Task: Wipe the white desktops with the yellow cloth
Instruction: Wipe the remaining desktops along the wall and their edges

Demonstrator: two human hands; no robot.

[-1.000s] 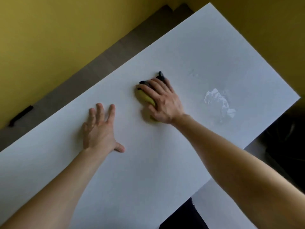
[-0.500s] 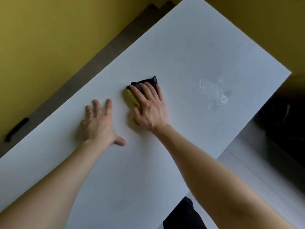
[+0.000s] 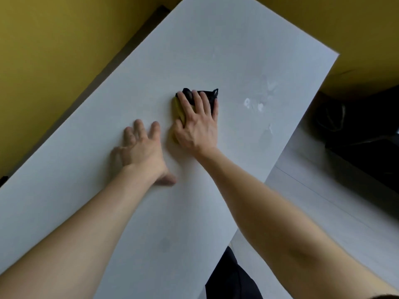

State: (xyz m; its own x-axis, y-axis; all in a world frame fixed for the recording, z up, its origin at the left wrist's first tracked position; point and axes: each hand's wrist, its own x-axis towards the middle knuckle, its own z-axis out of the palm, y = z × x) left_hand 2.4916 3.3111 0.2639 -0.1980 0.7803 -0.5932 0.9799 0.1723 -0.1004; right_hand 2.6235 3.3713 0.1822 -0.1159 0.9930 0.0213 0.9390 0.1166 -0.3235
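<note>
The white desktop [image 3: 216, 50] fills most of the head view, running from lower left to upper right. My right hand [image 3: 198, 124] presses flat on the yellow cloth [image 3: 178, 112], which is folded and shows a black side at the fingertips. Most of the cloth is hidden under the palm. My left hand [image 3: 142, 149] rests flat on the desktop just left of it, fingers spread, holding nothing. Wet, shiny smears [image 3: 254, 104] lie on the surface to the right of the cloth.
Yellow walls [image 3: 43, 61] stand close behind the desk's far edges. A dark object [image 3: 362, 130] sits on the pale floor [image 3: 323, 212] beyond the desk's right edge. A dark strip of floor [image 3: 121, 52] runs along the left wall.
My right hand slid the cloth left and back toward my left hand. The bright wet patch on the right has shrunk to small spots. The view has swung, so the desk sits differently in frame.
</note>
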